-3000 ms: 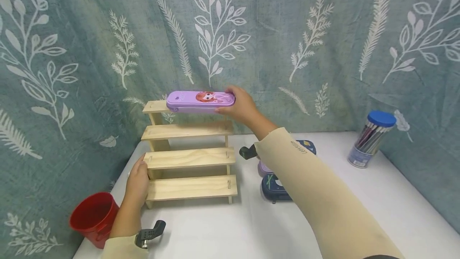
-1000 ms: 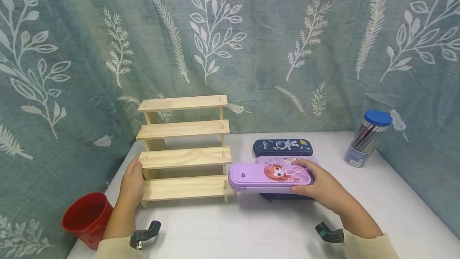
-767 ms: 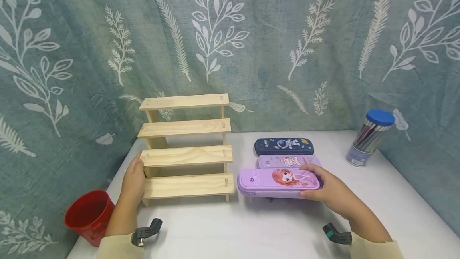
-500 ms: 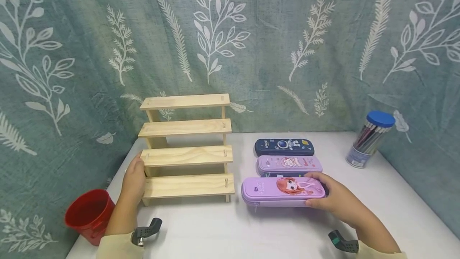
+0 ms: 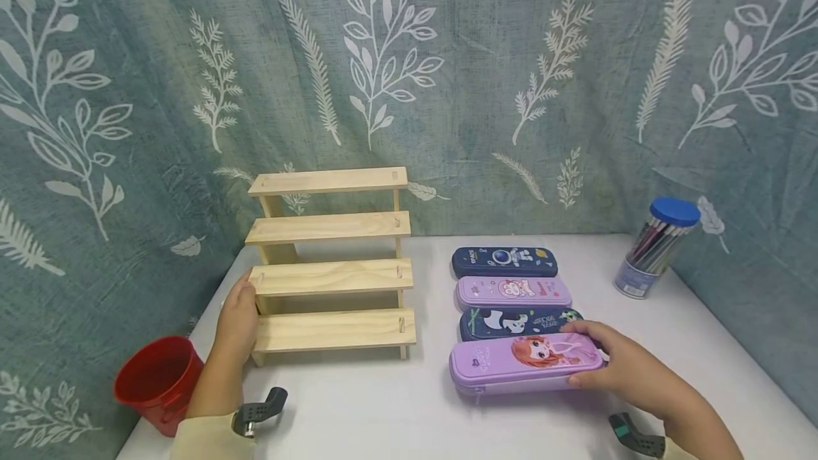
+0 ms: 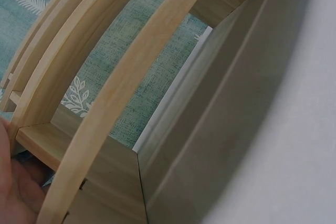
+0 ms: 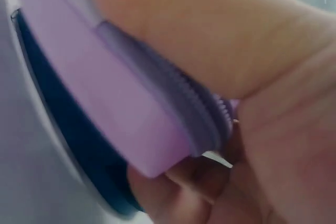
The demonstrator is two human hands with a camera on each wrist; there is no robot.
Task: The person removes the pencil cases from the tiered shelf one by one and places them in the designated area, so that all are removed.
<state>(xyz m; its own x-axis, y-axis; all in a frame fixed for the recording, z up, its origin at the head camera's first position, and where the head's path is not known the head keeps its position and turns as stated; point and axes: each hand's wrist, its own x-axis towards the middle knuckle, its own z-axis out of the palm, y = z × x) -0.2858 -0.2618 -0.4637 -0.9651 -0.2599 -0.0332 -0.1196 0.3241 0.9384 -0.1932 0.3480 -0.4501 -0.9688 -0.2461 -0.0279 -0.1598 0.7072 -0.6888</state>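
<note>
Gripping the right end of the purple pencil case (image 5: 525, 364), the right hand (image 5: 623, 368) keeps it on the counter (image 5: 383, 417), nearest of four. Probably light, rigid-shelled, slick; best held mid-length. Left hand (image 5: 238, 318) rests flat against the wooden rack (image 5: 332, 279).

Staged recording corner, not a lived-in room. A teal leaf-printed fabric backdrop (image 5: 486, 77) hangs in folds behind and to both sides of a white bench (image 5: 396, 410). On the bench: a bare wooden stepped display rack (image 5: 332, 268), a row of pencil cases (image 5: 511, 293), a tub of coloured pencils (image 5: 655, 247), a red cup (image 5: 160, 385).
</note>
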